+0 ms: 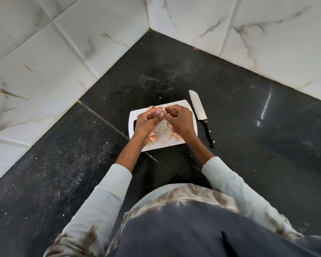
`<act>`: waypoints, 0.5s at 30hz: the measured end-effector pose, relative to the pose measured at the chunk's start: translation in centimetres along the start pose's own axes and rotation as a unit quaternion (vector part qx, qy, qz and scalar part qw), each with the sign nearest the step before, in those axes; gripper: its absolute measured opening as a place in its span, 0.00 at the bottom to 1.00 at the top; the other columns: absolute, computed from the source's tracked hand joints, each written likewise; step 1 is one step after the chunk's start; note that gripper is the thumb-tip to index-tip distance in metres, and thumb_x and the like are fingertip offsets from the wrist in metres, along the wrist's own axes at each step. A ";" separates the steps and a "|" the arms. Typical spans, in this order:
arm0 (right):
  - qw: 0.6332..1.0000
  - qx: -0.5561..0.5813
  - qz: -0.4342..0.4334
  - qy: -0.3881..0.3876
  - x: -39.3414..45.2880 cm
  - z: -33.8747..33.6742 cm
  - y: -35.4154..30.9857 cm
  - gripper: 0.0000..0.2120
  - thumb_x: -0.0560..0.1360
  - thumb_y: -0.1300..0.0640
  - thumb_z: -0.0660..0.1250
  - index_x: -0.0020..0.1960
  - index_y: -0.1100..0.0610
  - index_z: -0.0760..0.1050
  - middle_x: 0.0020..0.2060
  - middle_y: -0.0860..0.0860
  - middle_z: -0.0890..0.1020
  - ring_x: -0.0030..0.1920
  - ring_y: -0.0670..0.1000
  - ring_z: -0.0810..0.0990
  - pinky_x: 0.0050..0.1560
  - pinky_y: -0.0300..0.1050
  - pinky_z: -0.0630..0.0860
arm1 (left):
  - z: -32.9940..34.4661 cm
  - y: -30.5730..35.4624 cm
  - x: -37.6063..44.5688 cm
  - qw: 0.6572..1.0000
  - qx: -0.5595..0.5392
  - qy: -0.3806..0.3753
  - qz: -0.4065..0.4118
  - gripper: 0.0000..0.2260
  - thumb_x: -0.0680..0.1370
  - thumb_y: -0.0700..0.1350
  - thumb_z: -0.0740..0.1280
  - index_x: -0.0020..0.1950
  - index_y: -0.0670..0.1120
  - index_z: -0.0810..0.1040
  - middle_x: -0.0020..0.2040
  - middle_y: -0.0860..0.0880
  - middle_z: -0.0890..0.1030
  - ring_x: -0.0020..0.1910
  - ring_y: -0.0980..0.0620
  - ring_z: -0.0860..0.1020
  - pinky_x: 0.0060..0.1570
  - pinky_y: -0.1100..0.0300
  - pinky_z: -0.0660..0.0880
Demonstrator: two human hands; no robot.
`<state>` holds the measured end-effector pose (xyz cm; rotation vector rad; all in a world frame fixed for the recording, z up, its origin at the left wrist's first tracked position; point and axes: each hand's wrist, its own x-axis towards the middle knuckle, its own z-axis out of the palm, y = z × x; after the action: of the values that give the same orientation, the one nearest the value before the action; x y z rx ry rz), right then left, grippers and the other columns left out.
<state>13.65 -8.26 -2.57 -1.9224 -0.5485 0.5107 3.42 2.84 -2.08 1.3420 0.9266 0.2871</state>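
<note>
The left hand (146,121) grips a small pink onion (158,111) over the far part of the white cutting board (167,143). The right hand (180,117) pinches the onion's skin. Both hands hide much of the board. Orange peels (154,138) lie on it. A knife (199,112) lies just right of the board on the black counter (248,127).

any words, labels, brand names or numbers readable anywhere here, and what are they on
No readable text in this view.
knife: no brand mark legible on the blade.
white cutting board, black counter: plain.
wall tiles: only marble veining.
small onion gripped by the left hand, its skin pinched by the right hand: no sticker visible.
</note>
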 end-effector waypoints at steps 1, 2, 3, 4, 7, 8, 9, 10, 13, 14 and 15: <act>1.000 0.001 0.001 -0.001 0.0 0.0 -0.1 0.18 0.76 0.48 0.78 0.61 0.58 0.85 0.51 0.50 0.89 0.50 0.46 0.87 0.55 0.40 0.84 | 0.1 0.0 -0.1 1.000 0.019 0.007 0.011 0.23 0.72 0.52 0.77 0.66 0.45 0.85 0.62 0.46 0.87 0.65 0.46 0.84 0.70 0.46 0.79; 1.000 0.003 0.002 0.000 0.1 0.1 -0.2 0.18 0.76 0.48 0.79 0.60 0.58 0.86 0.50 0.50 0.89 0.49 0.45 0.87 0.54 0.40 0.84 | 0.1 -0.1 0.0 0.999 0.036 0.014 0.020 0.21 0.75 0.50 0.77 0.66 0.45 0.85 0.63 0.47 0.86 0.66 0.47 0.83 0.70 0.45 0.78; 1.000 0.005 0.003 0.002 0.0 0.1 -0.2 0.17 0.75 0.48 0.79 0.59 0.57 0.86 0.49 0.50 0.89 0.48 0.45 0.87 0.53 0.40 0.84 | 0.1 -0.2 0.0 0.998 0.050 0.017 0.026 0.18 0.77 0.48 0.76 0.66 0.45 0.85 0.64 0.47 0.86 0.67 0.47 0.82 0.71 0.45 0.78; 1.000 0.005 0.003 0.007 0.0 0.1 -0.2 0.16 0.75 0.49 0.79 0.58 0.57 0.86 0.48 0.50 0.89 0.47 0.45 0.87 0.52 0.39 0.84 | 0.1 -0.2 0.1 0.998 0.060 0.016 0.030 0.17 0.79 0.47 0.76 0.67 0.45 0.85 0.65 0.46 0.86 0.68 0.47 0.82 0.71 0.44 0.78; 0.999 0.006 -0.002 0.036 -0.2 -0.1 0.0 0.11 0.76 0.54 0.78 0.55 0.58 0.86 0.46 0.50 0.88 0.45 0.45 0.86 0.52 0.44 0.86 | 0.1 0.0 0.0 0.997 0.073 -0.011 0.036 0.16 0.79 0.47 0.76 0.67 0.45 0.85 0.63 0.48 0.86 0.67 0.48 0.82 0.70 0.46 0.79; 0.999 0.011 -0.004 0.041 -0.2 -0.4 0.0 0.09 0.76 0.55 0.78 0.54 0.58 0.86 0.45 0.50 0.88 0.45 0.45 0.86 0.52 0.45 0.86 | 0.2 0.1 0.0 0.996 0.072 -0.021 0.041 0.16 0.79 0.47 0.76 0.66 0.46 0.85 0.62 0.48 0.87 0.66 0.49 0.83 0.69 0.47 0.80; 0.999 0.015 -0.010 0.038 -0.2 -0.7 0.0 0.09 0.77 0.56 0.78 0.54 0.58 0.86 0.45 0.50 0.88 0.45 0.45 0.87 0.53 0.46 0.86 | 0.2 0.2 -0.1 0.996 0.070 -0.025 0.044 0.16 0.79 0.48 0.76 0.66 0.46 0.85 0.61 0.49 0.87 0.65 0.49 0.83 0.66 0.50 0.81; 0.999 0.019 -0.018 0.031 -0.1 -0.9 0.0 0.09 0.77 0.55 0.77 0.55 0.59 0.86 0.46 0.50 0.88 0.46 0.46 0.87 0.54 0.46 0.86 | 0.2 0.5 -0.1 0.997 0.066 -0.025 0.044 0.16 0.79 0.48 0.76 0.66 0.46 0.85 0.61 0.49 0.88 0.64 0.50 0.83 0.63 0.52 0.82; 1.000 0.014 -0.020 0.016 0.0 -1.2 -0.6 0.11 0.79 0.53 0.75 0.58 0.58 0.85 0.50 0.50 0.88 0.50 0.46 0.87 0.57 0.47 0.85 | 0.3 1.0 0.2 0.998 0.047 -0.029 0.027 0.16 0.81 0.49 0.74 0.68 0.47 0.84 0.61 0.49 0.87 0.63 0.51 0.84 0.62 0.52 0.82; 1.000 0.012 -0.015 0.016 0.0 -1.2 -0.8 0.11 0.79 0.53 0.75 0.58 0.57 0.85 0.51 0.49 0.88 0.51 0.46 0.86 0.58 0.48 0.85 | 0.3 1.1 0.3 0.998 0.045 -0.032 0.021 0.17 0.82 0.49 0.73 0.69 0.46 0.83 0.62 0.48 0.87 0.63 0.50 0.84 0.64 0.51 0.81; 1.000 0.011 -0.012 0.017 0.0 -1.2 -0.9 0.11 0.79 0.52 0.75 0.59 0.57 0.85 0.51 0.49 0.88 0.51 0.46 0.86 0.58 0.48 0.85 | 0.5 1.1 0.3 0.998 0.043 -0.033 0.017 0.18 0.82 0.49 0.72 0.71 0.46 0.81 0.64 0.47 0.85 0.63 0.49 0.84 0.65 0.50 0.81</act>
<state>14.23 -8.77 -1.34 -1.8978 -0.5397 0.4662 4.31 3.03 -1.20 1.4400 0.8696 0.2295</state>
